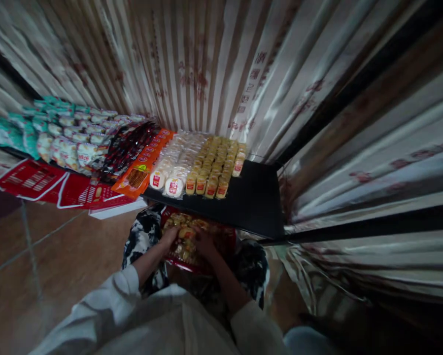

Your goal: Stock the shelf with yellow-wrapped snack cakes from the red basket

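My left hand (170, 236) and my right hand (204, 242) are both inside a red-rimmed bag or tray (195, 267) resting on my lap. Between them is a small wrapped yellow pastry (186, 232) with a red label; the fingers of both hands close on its sides. More wrapped yellow pastries (184, 252) lie loosely around and under the hands. The fingertips are dim and partly hidden. Just ahead, on a black shelf (258, 197), stand rows of similar yellow packaged pastries (210, 177).
Left of those rows lie round white wrapped cakes (174, 186), an orange snack packet (136, 177), dark red packets (130, 148) and green-white packets (58, 133). Red printed cartons (29, 180) sit below the shelf's left part. Pleated printed sheeting (221, 64) hangs behind.
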A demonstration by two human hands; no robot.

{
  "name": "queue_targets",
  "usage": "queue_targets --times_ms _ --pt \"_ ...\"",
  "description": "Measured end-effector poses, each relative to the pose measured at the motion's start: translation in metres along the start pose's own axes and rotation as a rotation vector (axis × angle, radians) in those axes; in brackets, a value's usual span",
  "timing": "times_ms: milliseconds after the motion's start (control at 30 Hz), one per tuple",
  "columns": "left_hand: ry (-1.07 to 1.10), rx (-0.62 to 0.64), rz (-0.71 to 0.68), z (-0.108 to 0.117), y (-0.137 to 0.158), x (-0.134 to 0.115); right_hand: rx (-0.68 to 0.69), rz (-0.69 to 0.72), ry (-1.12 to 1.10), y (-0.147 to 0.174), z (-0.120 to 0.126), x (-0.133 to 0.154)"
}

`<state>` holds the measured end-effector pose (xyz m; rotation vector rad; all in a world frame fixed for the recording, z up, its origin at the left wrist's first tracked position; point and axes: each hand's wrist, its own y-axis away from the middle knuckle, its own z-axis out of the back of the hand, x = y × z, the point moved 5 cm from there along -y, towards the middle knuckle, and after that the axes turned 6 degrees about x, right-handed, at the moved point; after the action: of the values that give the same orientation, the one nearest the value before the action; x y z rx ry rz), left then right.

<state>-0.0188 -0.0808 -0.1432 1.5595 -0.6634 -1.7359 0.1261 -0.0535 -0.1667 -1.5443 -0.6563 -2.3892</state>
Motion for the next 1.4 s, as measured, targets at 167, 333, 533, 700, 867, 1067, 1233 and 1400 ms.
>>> queue_targets --times_ms 167,333,533,700,867,1067,1233,1400 --pt "0.015 0.084 -0.031 -0.003 0.017 -0.023 -0.017 -0.025 -0.164 0.010 0.012 0.000" --pt "0.009 0.162 -0.212 -0.010 0.035 -0.051 -0.060 -0.033 -0.386 0.019 0.028 0.004" --pt "0.144 0.371 -0.347 -0.030 0.055 -0.072 -0.140 0.011 -0.546 0.029 0.077 0.032" --pt "0.555 0.498 -0.274 -0.068 0.068 -0.082 -0.385 0.091 -0.679 0.031 0.118 0.046" --pt "0.782 0.494 -0.302 -0.113 0.068 -0.100 -0.547 0.113 -0.732 0.032 0.134 0.044" --pt "0.736 0.417 -0.280 -0.151 0.056 -0.122 -0.665 0.163 -0.535 0.027 0.166 0.042" --pt "0.566 0.226 -0.148 -0.168 0.040 -0.130 -0.713 0.144 -0.284 -0.002 0.201 0.037" --pt "0.561 0.295 -0.302 -0.188 0.034 -0.155 -0.727 0.066 -0.096 -0.042 0.227 0.037"
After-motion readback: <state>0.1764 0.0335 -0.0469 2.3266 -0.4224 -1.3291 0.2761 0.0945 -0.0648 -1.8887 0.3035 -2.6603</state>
